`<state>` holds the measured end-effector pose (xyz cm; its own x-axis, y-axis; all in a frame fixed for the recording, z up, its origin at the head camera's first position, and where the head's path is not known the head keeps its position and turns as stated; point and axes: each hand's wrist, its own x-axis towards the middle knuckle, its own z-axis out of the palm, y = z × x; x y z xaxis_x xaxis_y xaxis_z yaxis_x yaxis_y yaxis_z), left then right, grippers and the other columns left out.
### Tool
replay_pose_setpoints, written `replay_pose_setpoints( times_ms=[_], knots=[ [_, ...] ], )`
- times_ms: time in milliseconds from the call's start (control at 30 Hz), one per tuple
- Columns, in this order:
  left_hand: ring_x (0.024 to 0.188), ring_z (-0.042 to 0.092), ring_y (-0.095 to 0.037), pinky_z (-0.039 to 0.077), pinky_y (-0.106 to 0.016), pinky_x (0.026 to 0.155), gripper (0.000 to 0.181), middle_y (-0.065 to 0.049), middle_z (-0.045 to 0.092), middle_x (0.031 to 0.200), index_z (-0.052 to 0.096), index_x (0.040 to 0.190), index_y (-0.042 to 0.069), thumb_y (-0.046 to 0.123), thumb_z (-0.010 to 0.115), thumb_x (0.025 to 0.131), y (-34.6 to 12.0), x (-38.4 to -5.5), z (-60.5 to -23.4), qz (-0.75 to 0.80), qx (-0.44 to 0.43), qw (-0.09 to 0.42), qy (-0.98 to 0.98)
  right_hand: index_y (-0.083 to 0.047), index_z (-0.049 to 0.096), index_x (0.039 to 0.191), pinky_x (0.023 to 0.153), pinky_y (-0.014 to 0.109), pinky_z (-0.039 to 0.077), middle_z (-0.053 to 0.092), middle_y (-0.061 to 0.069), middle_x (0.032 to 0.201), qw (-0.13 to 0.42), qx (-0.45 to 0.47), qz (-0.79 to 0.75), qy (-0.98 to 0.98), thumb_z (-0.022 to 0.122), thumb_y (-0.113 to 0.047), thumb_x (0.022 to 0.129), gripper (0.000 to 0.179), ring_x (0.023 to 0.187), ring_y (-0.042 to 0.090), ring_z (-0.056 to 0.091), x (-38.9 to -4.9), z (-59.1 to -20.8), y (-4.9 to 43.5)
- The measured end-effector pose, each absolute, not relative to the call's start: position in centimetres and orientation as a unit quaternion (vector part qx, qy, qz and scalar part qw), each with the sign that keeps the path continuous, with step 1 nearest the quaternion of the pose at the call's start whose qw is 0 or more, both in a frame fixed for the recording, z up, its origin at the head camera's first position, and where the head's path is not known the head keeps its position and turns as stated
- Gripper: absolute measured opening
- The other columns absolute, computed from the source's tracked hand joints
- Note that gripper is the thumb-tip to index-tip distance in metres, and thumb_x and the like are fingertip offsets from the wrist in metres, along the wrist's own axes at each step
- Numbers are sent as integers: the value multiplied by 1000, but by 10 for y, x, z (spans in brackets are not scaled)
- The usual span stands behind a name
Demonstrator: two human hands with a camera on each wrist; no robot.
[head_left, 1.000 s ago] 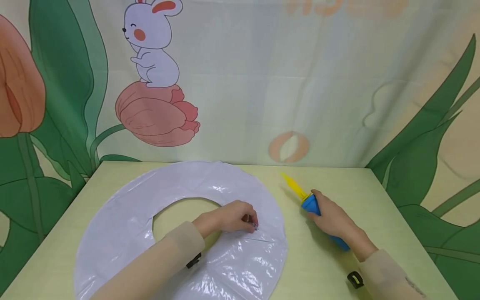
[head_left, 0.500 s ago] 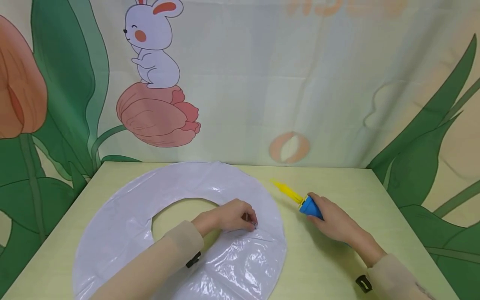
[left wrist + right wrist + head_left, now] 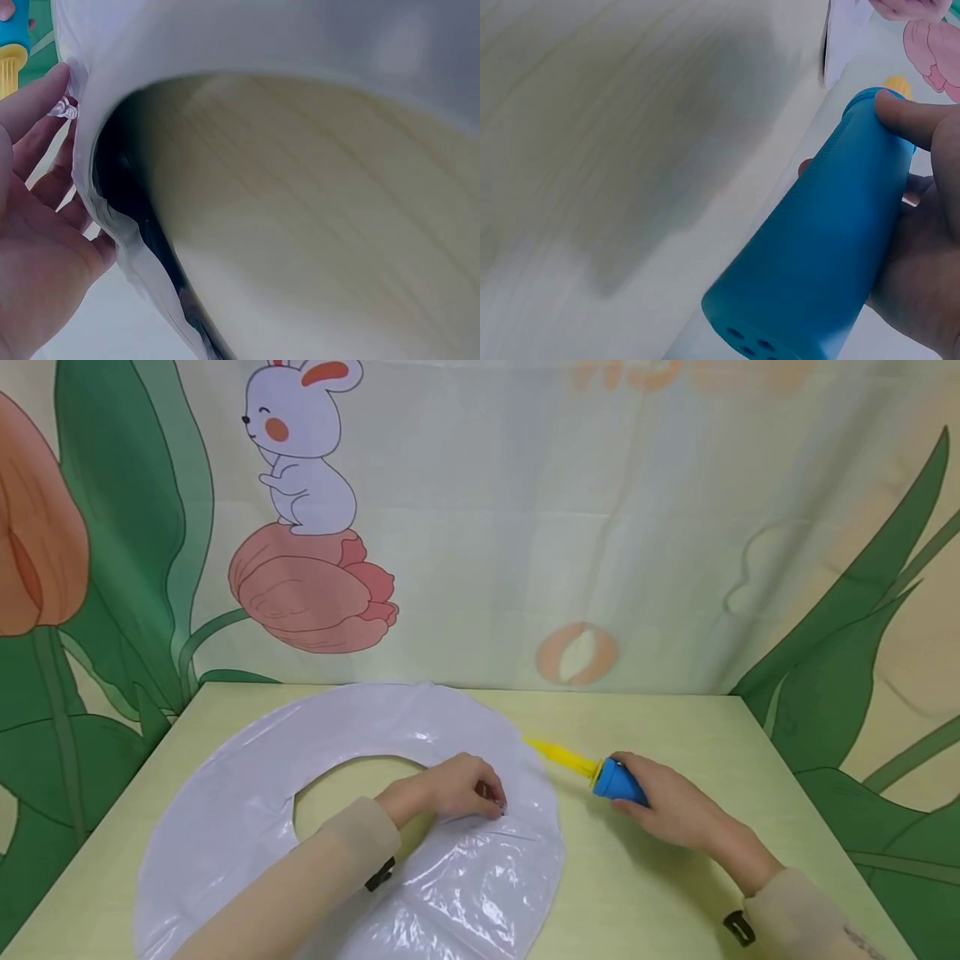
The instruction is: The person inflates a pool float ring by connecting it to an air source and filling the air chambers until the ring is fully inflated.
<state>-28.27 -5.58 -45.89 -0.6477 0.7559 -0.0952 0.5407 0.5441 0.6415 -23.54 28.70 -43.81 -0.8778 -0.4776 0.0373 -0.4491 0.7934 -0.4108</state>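
Note:
A pale lilac, glossy inflatable swim ring (image 3: 225, 793) lies on the table, its surface wrinkled at the front right. My left hand (image 3: 462, 789) reaches across the ring's hole and pinches a small clear valve (image 3: 64, 109) between thumb and fingers. On the right, my right hand (image 3: 675, 800) grips a blue hand pump (image 3: 618, 781) round its barrel, held above the table. The pump's long yellow nozzle (image 3: 561, 755) points left, its tip overlapping the ring's right edge in the head view. Small holes show in the pump's rear end in the right wrist view.
The pale yellow table (image 3: 645, 718) ends at a hanging cloth backdrop (image 3: 465, 552) printed with a rabbit, tulips and green leaves. A black strap buckle (image 3: 739, 928) hangs under the right sleeve, another under the left.
My right hand has turned the pump, so its nozzle has swung left and down to the ring's edge. The left hand keeps its pinch, with the ring shifted slightly left in view.

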Motion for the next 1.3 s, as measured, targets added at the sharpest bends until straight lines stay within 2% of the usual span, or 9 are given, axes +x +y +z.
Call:
replay_pose_setpoints(
  times_ms=[333, 533, 833, 1100, 1300],
  knots=[
    [76, 59, -8, 49, -25, 74, 6, 10, 67, 81, 78, 95, 13, 14, 80, 89, -57, -286, -465, 297, 378, 183, 858, -5, 50, 147, 96, 56, 50, 62, 13, 134, 65, -281, -157, 945, 75, -24, 96, 59, 111, 29, 60, -231, -435, 291],
    [75, 59, -7, 49, -25, 74, 7, 9, 68, 81, 78, 96, 11, 13, 80, 89, -58, -286, -465, 297, 381, 183, 856, -8, 54, 144, 95, 53, 51, 64, 9, 131, 66, -310, -141, 938, 77, -22, 94, 57, 108, 24, 61, -229, -432, 288],
    [78, 59, -7, 49, -26, 76, 8, 10, 68, 85, 78, 96, 12, 15, 80, 90, -56, -284, -463, 289, 373, 185, 862, -10, 55, 143, 89, 48, 53, 65, 7, 125, 87, -329, -119, 933, 78, -24, 93, 57, 103, 20, 61, -230, -432, 285],
    [79, 59, -6, 49, -26, 76, 6, 11, 67, 85, 79, 95, 14, 16, 80, 89, -54, -284, -460, 273, 378, 184, 865, -10, 58, 143, 81, 43, 56, 67, 7, 116, 65, -357, -75, 929, 81, -25, 90, 60, 94, 18, 62, -235, -424, 284],
    [78, 59, -6, 50, -26, 77, 6, 9, 67, 85, 80, 95, 11, 12, 78, 89, -49, -281, -458, 249, 402, 168, 865, -10, 59, 143, 83, 46, 56, 67, 10, 118, 46, -373, -48, 925, 83, -22, 88, 61, 96, 23, 65, -239, -418, 282]
  ],
)
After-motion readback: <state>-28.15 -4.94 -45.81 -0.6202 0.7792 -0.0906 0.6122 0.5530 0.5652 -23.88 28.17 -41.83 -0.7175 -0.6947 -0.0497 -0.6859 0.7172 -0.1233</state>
